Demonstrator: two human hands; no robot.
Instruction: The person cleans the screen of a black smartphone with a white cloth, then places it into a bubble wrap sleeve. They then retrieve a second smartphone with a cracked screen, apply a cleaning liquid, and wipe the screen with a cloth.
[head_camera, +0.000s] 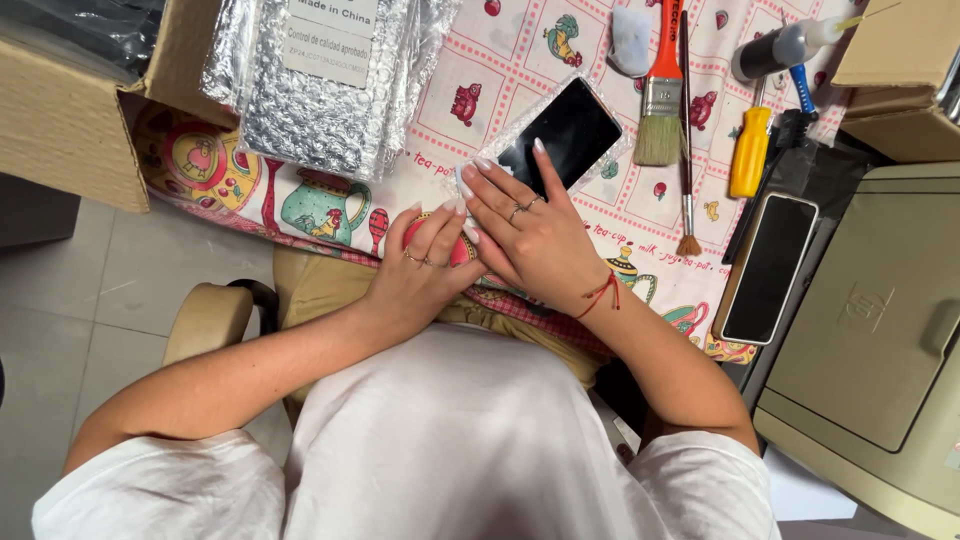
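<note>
A phone (572, 128) with a dark screen, in a clear case, lies at an angle on a patterned tablecloth (470, 75). My right hand (535, 240) lies flat over the phone's near corner, fingers spread, pressing on it; it wears rings and a red thread bracelet. My left hand (422, 268) sits just left of it at the table's edge. Its fingers are curled and its fingertips touch the side of my right hand near the case's corner. Nothing shows inside the left hand.
A silver bubble-foil pouch (320, 85) and a cardboard box (70, 115) lie to the left. Right of the phone are an orange-handled brush (662, 95), a thin brush (687, 160), a yellow screwdriver (750, 150), a bottle (780, 48), a second phone (770, 268) and a grey printer (880, 330).
</note>
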